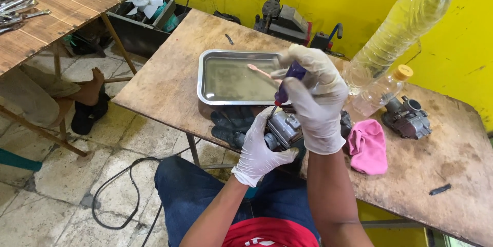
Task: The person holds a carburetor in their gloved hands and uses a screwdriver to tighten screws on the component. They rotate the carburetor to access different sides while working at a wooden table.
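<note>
Carburetor [281, 130] sits cupped in my left hand [258, 147], held just over the near table [169, 82] edge, above my lap. Right hand [316, 105] is clenched round a purple-handled screwdriver [285, 86], directly above the part. Screwdriver axis runs steep, handle up and away, tip down-left onto the carburetor top beside my left fingers. Both gloved hands nearly touch. Steel tray [233, 78] with a toothbrush [261, 71] lies just behind; pink rag [367, 145] to the right.

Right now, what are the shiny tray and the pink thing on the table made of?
The tray looks like polished steel: silvery, with mirror-like glints on its rim. The pink thing looks like soft cloth: matte, crumpled into folds. The table seems worn, stained wood board.
</note>
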